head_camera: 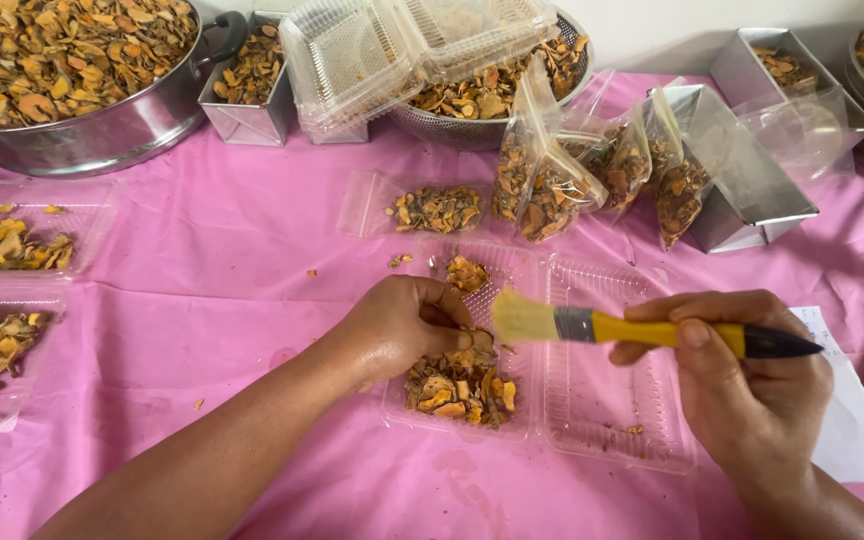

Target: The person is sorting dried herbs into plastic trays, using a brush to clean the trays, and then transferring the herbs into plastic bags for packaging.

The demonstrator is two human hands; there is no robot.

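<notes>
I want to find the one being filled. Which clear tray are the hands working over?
The open hinged tray in the middle: the left hand rests in its chip-filled half, unlike the two side trays at the left.

A yellow-handled paintbrush [652,332] with a black tip and pale bristles lies level, bristles pointing left, over an open clear plastic clamshell tray [607,440] on the pink cloth. Its left half holds a heap of dried orange-brown slices [460,385] at the near end, a few more at the far end; its right half is almost bare.
</notes>
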